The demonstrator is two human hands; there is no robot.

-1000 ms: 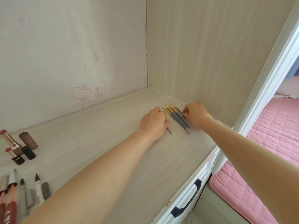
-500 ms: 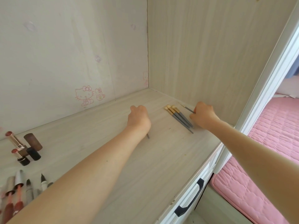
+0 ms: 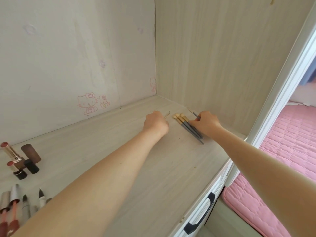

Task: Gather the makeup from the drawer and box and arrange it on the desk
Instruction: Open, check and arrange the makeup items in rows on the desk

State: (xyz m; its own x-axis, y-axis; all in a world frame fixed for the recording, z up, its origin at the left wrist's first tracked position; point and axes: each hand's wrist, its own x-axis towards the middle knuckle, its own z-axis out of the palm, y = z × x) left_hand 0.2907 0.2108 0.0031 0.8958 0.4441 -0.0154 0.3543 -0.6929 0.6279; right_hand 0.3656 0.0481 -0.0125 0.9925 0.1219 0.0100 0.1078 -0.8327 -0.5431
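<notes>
Pale wood-grain desk carries three grey-handled, tan-tipped makeup brushes lying side by side near its right wall. Just left of them, the left hand is closed around a thin gold-tipped tool; the right hand pinches a fourth slim brush. Two uncapped lipsticks stand far left, beside two loose caps.

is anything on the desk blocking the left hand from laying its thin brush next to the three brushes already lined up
Nothing visible does. The left hand holds a thin brush just left of the three brushes, with only bare desk between. The right hand sits on their far side.
</notes>
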